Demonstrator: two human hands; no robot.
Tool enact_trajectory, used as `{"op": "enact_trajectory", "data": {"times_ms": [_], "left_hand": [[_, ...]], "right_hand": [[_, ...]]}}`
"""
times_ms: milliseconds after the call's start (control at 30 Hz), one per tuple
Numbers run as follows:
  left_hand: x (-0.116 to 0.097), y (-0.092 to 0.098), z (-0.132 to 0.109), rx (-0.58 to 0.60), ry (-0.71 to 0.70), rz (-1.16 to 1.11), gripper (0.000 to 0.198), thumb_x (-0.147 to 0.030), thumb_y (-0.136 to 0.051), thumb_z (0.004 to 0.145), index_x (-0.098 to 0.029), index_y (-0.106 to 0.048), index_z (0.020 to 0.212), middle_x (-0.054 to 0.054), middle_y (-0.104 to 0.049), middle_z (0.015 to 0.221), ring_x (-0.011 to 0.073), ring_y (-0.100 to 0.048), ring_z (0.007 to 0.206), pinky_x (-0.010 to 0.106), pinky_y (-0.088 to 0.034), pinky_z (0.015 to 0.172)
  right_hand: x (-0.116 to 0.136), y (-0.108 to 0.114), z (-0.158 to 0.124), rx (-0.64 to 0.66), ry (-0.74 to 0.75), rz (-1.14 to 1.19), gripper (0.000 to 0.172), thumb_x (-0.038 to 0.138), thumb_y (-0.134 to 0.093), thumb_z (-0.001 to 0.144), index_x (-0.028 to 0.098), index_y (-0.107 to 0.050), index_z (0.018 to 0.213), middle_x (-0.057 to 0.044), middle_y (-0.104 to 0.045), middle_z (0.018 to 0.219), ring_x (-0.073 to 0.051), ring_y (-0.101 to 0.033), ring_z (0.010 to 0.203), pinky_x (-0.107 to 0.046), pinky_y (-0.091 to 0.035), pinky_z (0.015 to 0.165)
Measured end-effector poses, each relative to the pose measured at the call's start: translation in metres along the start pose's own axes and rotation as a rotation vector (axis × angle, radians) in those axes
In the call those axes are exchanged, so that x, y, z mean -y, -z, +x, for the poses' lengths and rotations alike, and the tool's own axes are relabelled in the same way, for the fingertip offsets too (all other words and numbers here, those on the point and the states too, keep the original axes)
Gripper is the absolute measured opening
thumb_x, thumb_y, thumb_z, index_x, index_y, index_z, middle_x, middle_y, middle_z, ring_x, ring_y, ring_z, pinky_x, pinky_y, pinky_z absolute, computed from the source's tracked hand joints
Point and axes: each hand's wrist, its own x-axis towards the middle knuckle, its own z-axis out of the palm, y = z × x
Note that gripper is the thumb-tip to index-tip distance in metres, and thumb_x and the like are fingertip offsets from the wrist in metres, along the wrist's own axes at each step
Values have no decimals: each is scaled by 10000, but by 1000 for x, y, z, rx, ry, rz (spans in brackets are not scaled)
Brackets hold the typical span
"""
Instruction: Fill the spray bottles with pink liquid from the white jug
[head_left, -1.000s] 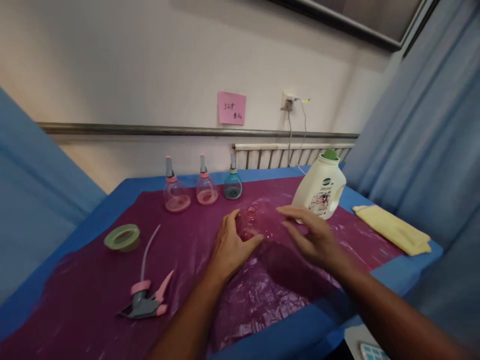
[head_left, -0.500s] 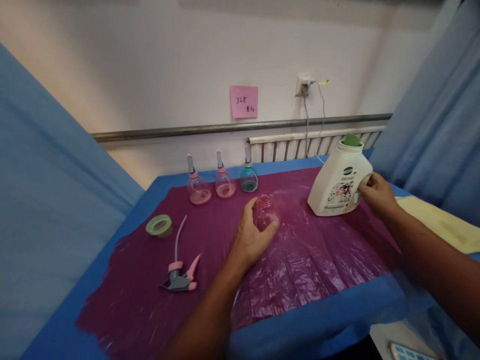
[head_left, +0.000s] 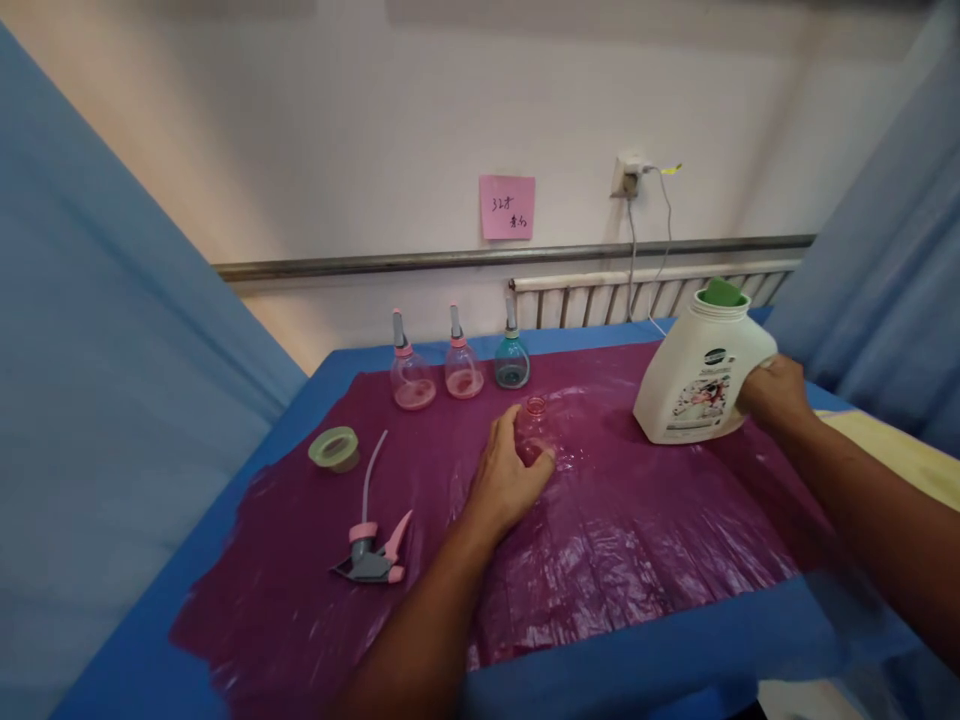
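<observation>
My left hand (head_left: 514,465) is wrapped round a clear pink spray bottle (head_left: 535,425) that has no head on it; the bottle stands upright on the purple plastic sheet (head_left: 622,530). On the right, my right hand (head_left: 776,390) grips the handle side of a large cream jug (head_left: 701,375) with a printed label and something green in its open neck. The jug is upright and slightly tilted. A grey and pink spray head (head_left: 371,555) with a thin tube lies to the left of my left arm.
Two pink spray bottles (head_left: 412,380) and a teal spray bottle (head_left: 512,362) stand at the back. A pale green cup (head_left: 335,450) is at the left. A yellow cloth (head_left: 892,455) lies at the right. Blue curtains (head_left: 112,400) hang on both sides.
My right hand has shifted from the jug's side edge further into its handle, its fingers now less visible. The whole view has shifted slightly; my left hand stays at the bottle.
</observation>
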Motion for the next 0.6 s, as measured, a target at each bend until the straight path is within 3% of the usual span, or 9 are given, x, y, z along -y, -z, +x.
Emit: {"op": "enact_trajectory", "data": {"times_ms": [133,367,467,600], "left_hand": [[2,-2,-1,-10,20,38,881,-362,-882,877,-239,-517,1670,186,-580,1734,389,-571,1639,579,-431,1392],[2,-3,-3,-39,24,20,884,-368,-900,885,-241,-509,1668,184,-637,1688,377,-625,1587,565,-477,1358],[0,-4,-4,-35,-5,39,869,-362,-890,889,-233,-518,1664,177,-631,1694,369,-614,1600,554,-467,1371],[-2,-4,-4,-32,-45,67,847,-342,-891,886,-246,-538,1650,160,-626,1689,365,-613,1594,547,-466,1374]], "right_hand": [[22,17,7,4,-36,74,352,351,-611,828,140,-829,1006,-120,-792,933,-245,-663,815,-365,-563,746],[95,51,8,85,-70,3,356,259,-597,806,135,-867,1001,-87,-769,871,-219,-645,791,-333,-497,716],[112,57,6,119,-5,-75,347,233,-585,795,145,-857,992,-91,-777,855,-232,-671,816,-343,-485,732],[117,58,11,180,137,-262,222,231,-581,797,195,-777,894,-72,-742,803,-232,-660,805,-347,-452,725]]}}
